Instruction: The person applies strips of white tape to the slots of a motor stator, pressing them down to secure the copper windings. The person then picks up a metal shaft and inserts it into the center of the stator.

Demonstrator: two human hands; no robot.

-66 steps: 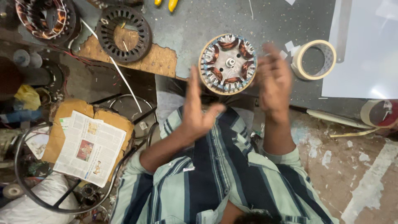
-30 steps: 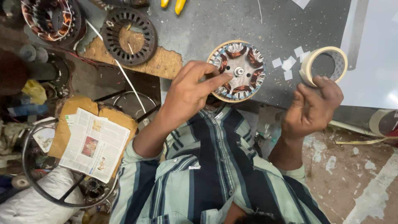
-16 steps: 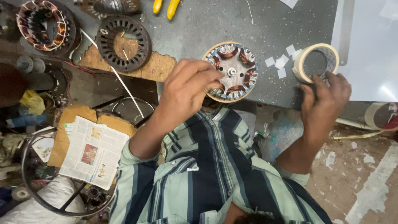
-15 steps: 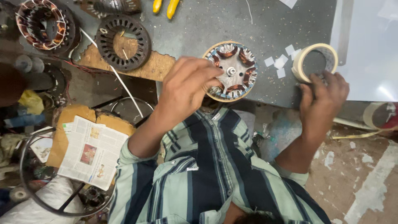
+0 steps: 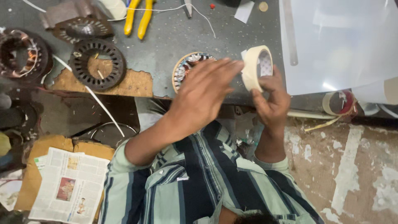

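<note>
My right hand holds a cream roll of masking tape upright above the front edge of the grey table. My left hand is blurred, fingers stretched toward the roll, fingertips almost touching it. Under my left hand lies a round motor stator with copper windings, mostly covered by the hand. My striped sleeves fill the bottom of the view.
A dark slotted stator ring rests on a cardboard scrap at left, another wound stator farther left. Yellow-handled pliers lie at the back. A clear plastic sheet covers the right. A second tape roll and a newspaper sit lower.
My right hand has lifted the tape roll off the table and brought it left. My left hand has left the stator and reached toward the roll.
</note>
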